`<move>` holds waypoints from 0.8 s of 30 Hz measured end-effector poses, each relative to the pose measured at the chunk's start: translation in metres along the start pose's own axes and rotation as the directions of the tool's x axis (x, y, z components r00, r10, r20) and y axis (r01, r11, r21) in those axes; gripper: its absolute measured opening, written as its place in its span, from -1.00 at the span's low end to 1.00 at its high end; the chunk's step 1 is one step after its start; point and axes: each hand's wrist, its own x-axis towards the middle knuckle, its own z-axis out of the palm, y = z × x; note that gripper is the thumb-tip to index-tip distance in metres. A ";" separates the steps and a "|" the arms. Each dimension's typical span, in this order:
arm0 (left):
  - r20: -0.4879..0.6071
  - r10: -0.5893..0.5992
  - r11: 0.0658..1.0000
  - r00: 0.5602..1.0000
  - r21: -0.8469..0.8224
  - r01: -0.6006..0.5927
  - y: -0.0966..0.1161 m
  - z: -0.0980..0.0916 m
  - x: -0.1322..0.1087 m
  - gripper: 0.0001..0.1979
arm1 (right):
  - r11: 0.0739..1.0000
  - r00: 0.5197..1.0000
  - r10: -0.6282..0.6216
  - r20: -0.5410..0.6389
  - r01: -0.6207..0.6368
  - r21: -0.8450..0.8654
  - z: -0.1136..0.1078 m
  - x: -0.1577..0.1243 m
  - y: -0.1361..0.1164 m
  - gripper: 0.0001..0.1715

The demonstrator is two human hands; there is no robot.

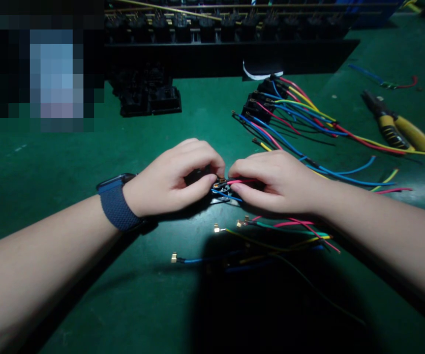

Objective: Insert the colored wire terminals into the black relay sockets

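Observation:
My left hand point(183, 177) and my right hand point(275, 179) meet at the middle of the view, both with fingers pinched. Between them is a small black part point(220, 187) with bits of metal, partly covered by my fingertips. My left fingers close on its left side. A red wire point(241, 181) runs into my right hand's pinch, and a thin blue wire point(227, 195) passes below it. Below my hands lie loose wires with brass terminals, among them a blue one point(197, 259) and a yellow-green one point(234, 234).
Black housings point(146, 93) lie at the upper left of the green table point(87, 162). Wired black parts point(260, 101) spread coloured wires rightward. Yellow-handled pliers point(393, 125) rest at the right. A long black rack point(216, 59) spans the back.

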 end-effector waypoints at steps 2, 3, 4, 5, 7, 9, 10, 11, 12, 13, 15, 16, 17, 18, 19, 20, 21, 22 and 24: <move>0.002 0.000 1.000 1.000 0.000 0.000 0.000 0.000 0.000 -0.90 | 1.000 1.000 -0.003 0.001 0.003 -0.007 0.000 0.000 0.000 -0.74; 0.003 0.000 1.000 1.000 -0.001 0.000 0.000 0.000 0.000 -0.89 | 1.000 1.000 -0.003 0.002 0.003 -0.009 0.000 0.000 -0.001 -0.73; 0.004 -0.001 1.000 1.000 -0.002 0.001 0.000 0.000 0.000 -0.89 | 1.000 1.000 -0.002 0.003 0.002 -0.011 0.000 0.000 -0.001 -0.73; 0.003 -0.003 1.000 1.000 -0.001 0.003 0.001 0.000 0.000 -0.89 | 1.000 1.000 -0.001 0.004 0.001 -0.013 0.000 0.000 -0.001 -0.72; 0.002 -0.007 1.000 1.000 0.003 0.007 0.001 0.000 0.001 -0.88 | 1.000 1.000 0.002 0.006 -0.002 -0.017 -0.001 0.000 -0.002 -0.72; 0.002 -0.007 1.000 1.000 0.006 0.007 0.001 0.000 0.001 -0.88 | 1.000 1.000 0.003 0.009 -0.002 -0.022 -0.001 0.000 -0.002 -0.72; 0.000 -0.005 1.000 1.000 0.007 0.005 0.001 0.000 0.001 -0.88 | 1.000 1.000 0.000 0.010 0.000 -0.024 -0.001 0.000 -0.002 -0.71; 0.001 -0.001 1.000 1.000 0.007 0.001 0.001 0.000 0.001 -0.88 | 1.000 1.000 -0.002 0.011 0.002 -0.024 -0.001 0.000 -0.002 -0.71; -0.001 0.004 1.000 1.000 0.007 -0.004 0.001 0.000 0.001 -0.88 | 1.000 1.000 -0.003 0.011 0.004 -0.025 -0.001 0.000 -0.002 -0.71; -0.004 0.009 1.000 1.000 0.008 -0.009 0.001 0.000 0.001 -0.88 | 1.000 1.000 -0.004 0.011 0.004 -0.025 -0.001 0.000 -0.002 -0.71; -0.005 0.016 1.000 1.000 0.009 -0.016 0.001 0.001 0.001 -0.88 | 1.000 1.000 -0.004 0.009 0.004 -0.024 -0.001 0.000 -0.002 -0.71; -0.005 0.017 1.000 1.000 0.009 -0.017 0.000 0.001 0.001 -0.88 | 1.000 1.000 -0.003 0.009 0.003 -0.023 -0.001 0.000 -0.002 -0.71; -0.005 0.019 1.000 1.000 0.009 -0.019 0.000 0.001 0.001 -0.88 | 1.000 1.000 -0.004 0.008 0.004 -0.023 0.000 0.000 -0.002 -0.71; -0.005 0.020 1.000 1.000 0.009 -0.020 0.000 0.001 0.001 -0.88 | 1.000 1.000 -0.005 0.007 0.005 -0.025 0.000 0.001 -0.001 -0.70; -0.006 0.020 1.000 1.000 0.009 -0.020 0.001 0.001 0.001 -0.88 | 1.000 1.000 -0.006 0.007 0.006 -0.027 0.000 0.000 -0.001 -0.70; -0.007 0.020 1.000 1.000 0.009 -0.020 0.001 0.001 0.001 -0.87 | 1.000 1.000 -0.006 0.006 0.007 -0.030 0.000 0.000 -0.001 -0.70; -0.008 0.021 1.000 1.000 0.010 -0.021 0.001 0.001 0.001 -0.87 | 0.999 1.000 -0.006 0.007 0.007 -0.034 0.000 0.000 -0.001 -0.70; -0.008 0.022 1.000 1.000 0.010 -0.022 0.001 0.001 0.001 -0.87 | 0.999 1.000 -0.007 0.007 0.007 -0.037 0.000 0.000 -0.001 -0.70; -0.008 0.023 1.000 1.000 0.011 -0.023 0.001 0.001 0.001 -0.87 | 0.999 1.000 -0.009 0.005 0.009 -0.042 0.000 0.000 -0.001 -0.70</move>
